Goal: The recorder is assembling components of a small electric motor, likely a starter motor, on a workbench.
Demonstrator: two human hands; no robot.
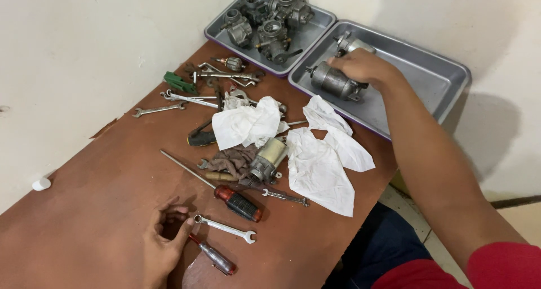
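My right hand [363, 68] reaches into a grey metal tray [434, 77] at the back right and grips a grey cylindrical starter motor [332, 81] lying in it. A second small metal part [348, 42] sits just behind the hand. My left hand [163, 241] rests on the brown table [84, 210] near the front, fingers curled and apart, holding nothing. Its fingertips are next to a small combination wrench [225, 227] and a red-handled screwdriver [214, 257].
Another grey tray [222, 27] at the back holds several carburetors [265, 21]. White cloths [318, 165], a brown rag [231, 159], a motor housing [267, 159], a long screwdriver [236, 203], several wrenches [158, 109] and a green tool [179, 82] lie scattered mid-table. White walls border the table.
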